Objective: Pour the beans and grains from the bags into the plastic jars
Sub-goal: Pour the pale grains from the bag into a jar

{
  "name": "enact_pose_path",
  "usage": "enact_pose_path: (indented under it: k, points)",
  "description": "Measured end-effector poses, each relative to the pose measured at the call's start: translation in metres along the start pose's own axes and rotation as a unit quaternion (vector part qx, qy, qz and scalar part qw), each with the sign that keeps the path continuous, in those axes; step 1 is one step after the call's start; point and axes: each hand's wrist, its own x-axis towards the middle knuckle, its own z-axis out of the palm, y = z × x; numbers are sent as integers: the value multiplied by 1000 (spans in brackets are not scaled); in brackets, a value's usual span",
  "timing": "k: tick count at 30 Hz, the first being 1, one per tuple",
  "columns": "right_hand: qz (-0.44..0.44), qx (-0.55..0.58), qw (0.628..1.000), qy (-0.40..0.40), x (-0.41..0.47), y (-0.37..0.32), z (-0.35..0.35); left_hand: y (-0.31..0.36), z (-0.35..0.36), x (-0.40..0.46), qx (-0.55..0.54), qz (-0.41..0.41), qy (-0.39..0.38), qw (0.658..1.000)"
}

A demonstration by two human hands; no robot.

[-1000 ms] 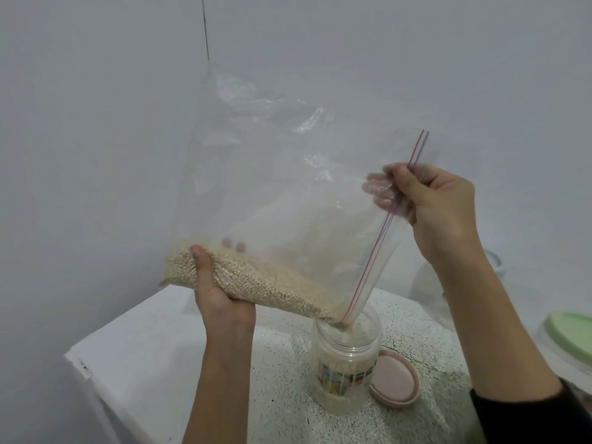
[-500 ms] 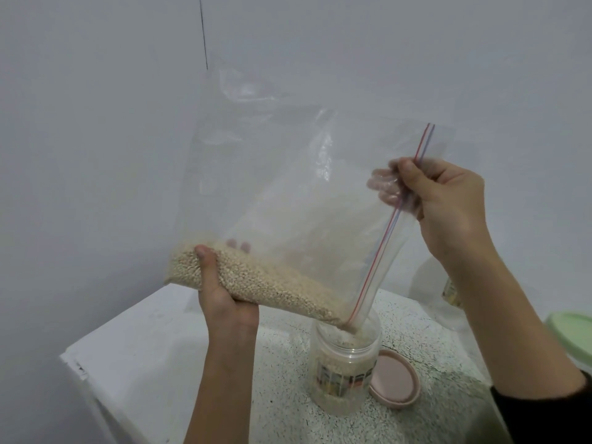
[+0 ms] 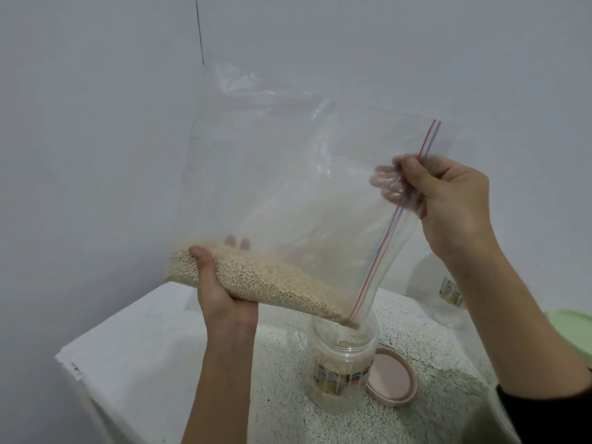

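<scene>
Grain bag tipped over the open jar

The limp, slippery bag (image 3: pixel 288 193) sags: left hand (image 3: pixel 224 293) cups its grain-heavy underside, right hand (image 3: pixel 448 200) fingers pinch the zip edge, corner in the jar (image 3: pixel 341 363) mid-desk (image 3: pixel 160 363).

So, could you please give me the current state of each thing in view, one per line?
zip bag: open, tilted, lower corner at the jar's mouth
grains: heaped along the bag's low edge
plastic jar: upright, lid off, partly filled
pink lid: off, lying beside the jar
left hand: grips the bag's grain-filled bottom
right hand: pinches the bag at its zip strip
</scene>
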Motion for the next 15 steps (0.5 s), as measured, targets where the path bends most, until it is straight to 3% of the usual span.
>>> enact_pose_path:
  k: [15]
  points:
    - [-6,3,1000,5,-5,-2,1,4,2,4,-9,6,-33,999]
